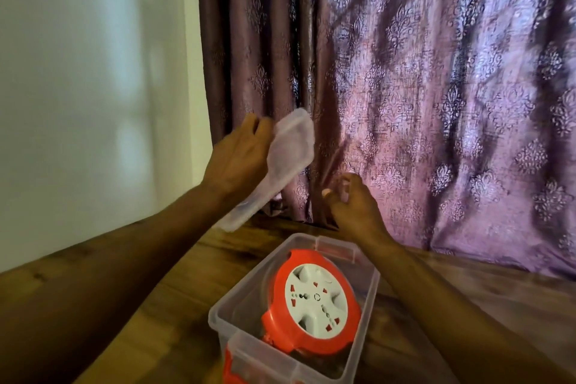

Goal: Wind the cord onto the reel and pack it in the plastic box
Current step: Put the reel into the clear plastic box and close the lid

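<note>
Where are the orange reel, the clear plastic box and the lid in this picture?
reel (pixel 314 299), head view, on its white socket face.
plastic box (pixel 224 299), head view, on its left rim.
lid (pixel 291 146), head view, on its upper half, above the table, held by the left hand (pixel 240 156).

Counted: two hands, one box, one lid, one reel.

One clear plastic box (pixel 237 296) on one wooden table (pixel 131 330), with one orange and white reel (pixel 311 302) inside it. One translucent lid (pixel 280 162), held up in the left hand (pixel 240 159); one right hand (pixel 352 206) beside it, holding nothing (two hands in all, each on a bare forearm). One orange latch (pixel 229 368) seen at the box's near end, a second clasp at the far end, pale and blurred. One purple patterned curtain (pixel 436 87) behind, one pale wall (pixel 93 87) to its left.
</note>
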`<action>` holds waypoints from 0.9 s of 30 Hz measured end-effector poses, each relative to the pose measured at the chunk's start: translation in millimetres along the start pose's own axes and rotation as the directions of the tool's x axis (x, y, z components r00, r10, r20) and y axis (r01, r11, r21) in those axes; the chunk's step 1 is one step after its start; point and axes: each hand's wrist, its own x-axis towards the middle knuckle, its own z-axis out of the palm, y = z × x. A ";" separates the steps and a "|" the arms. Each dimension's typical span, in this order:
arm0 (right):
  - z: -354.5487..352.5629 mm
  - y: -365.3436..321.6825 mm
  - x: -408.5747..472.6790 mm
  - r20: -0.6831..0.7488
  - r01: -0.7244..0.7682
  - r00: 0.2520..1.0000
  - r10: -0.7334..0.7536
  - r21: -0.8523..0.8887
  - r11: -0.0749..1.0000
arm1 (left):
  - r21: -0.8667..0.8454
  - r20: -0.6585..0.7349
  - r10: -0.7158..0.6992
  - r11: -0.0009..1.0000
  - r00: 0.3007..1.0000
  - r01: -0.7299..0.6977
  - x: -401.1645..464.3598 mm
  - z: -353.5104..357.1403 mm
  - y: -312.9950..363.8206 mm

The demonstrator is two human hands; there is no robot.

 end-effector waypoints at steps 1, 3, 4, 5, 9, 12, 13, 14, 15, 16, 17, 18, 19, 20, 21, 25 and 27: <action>-0.7 0.3 1.5 -0.024 -0.044 0.999 0.045 0.053 0.998 | -0.036 -0.041 -0.021 0.999 0.999 0.020 7.5 -6.7 3.2; -3.6 2.0 3.9 -0.065 -0.104 0.991 0.115 0.158 0.982 | -0.151 -0.109 -0.070 0.987 0.992 0.054 21.5 -19.0 8.5; -5.3 2.1 5.5 -0.073 -0.124 0.987 0.142 0.210 0.970 | -0.211 -0.107 -0.118 0.973 0.987 0.094 27.3 -24.2 10.1; -7.0 1.6 7.9 -0.072 -0.140 0.984 0.164 0.265 0.954 | -0.267 -0.063 -0.182 0.951 0.981 0.159 31.9 -27.9 10.4; -12.6 -3.6 20.8 0.001 -0.199 0.973 0.231 0.510 0.837 | -0.490 0.326 -0.418 0.692 0.848 0.530 37.1 -26.4 9.1; -14.3 3.2 23.2 0.062 -0.275 0.957 0.284 0.508 0.816 | -0.495 0.568 -0.442 0.490 0.694 0.717 25.8 -20.6 1.5; -16.0 7.9 21.6 0.068 -0.300 0.949 0.309 0.504 0.810 | -0.510 0.617 -0.426 0.424 0.662 0.748 21.0 -17.8 -2.6; -18.2 12.9 19.5 0.068 -0.314 0.943 0.325 0.505 0.804 | -0.519 0.652 -0.415 0.365 0.635 0.773 16.2 -14.6 -6.5; -20.8 17.0 17.0 0.065 -0.316 0.942 0.328 0.493 0.810 | -0.513 0.675 -0.413 0.332 0.611 0.791 10.9 -11.6 -9.8; -23.4 20.7 13.4 0.066 -0.316 0.944 0.323 0.465 0.827 | -0.494 0.694 -0.408 0.330 0.594 0.804 4.7 -7.6 -11.3; -25.4 24.2 9.8 0.080 -0.318 0.946 0.315 0.434 0.843 | -0.466 0.707 -0.402 0.354 0.582 0.811 -2.1 -2.2 -12.0; -26.7 27.2 5.7 0.102 -0.320 0.947 0.306 0.410 0.854 | -0.433 0.720 -0.394 0.387 0.571 0.814 -9.6 3.5 -10.9; -27.9 30.6 1.7 0.120 -0.315 0.949 0.292 0.381 0.869 | -0.393 0.734 -0.380 0.437 0.562 0.809 -17.7 9.9 -9.1; -29.0 33.8 -1.3 0.128 -0.303 0.953 0.276 0.336 0.892 | -0.345 0.744 -0.362 0.511 0.561 0.787 -25.2 16.9 -6.1; -30.7 37.1 -5.1 0.132 -0.290 0.956 0.263 0.267 0.919 | -0.286 0.751 -0.348 0.595 0.561 0.751 -32.0 24.1 -3.0; -38.5 40.0 -14.0 0.173 -0.195 0.964 0.201 -0.055 0.979 | -0.102 0.733 -0.311 0.828 0.605 0.551 -52.8 36.8 14.0; -42.8 36.2 -16.5 0.220 -0.172 0.953 0.207 -0.167 0.971 | -0.058 0.737 -0.253 0.900 0.626 0.432 -58.0 37.2 21.3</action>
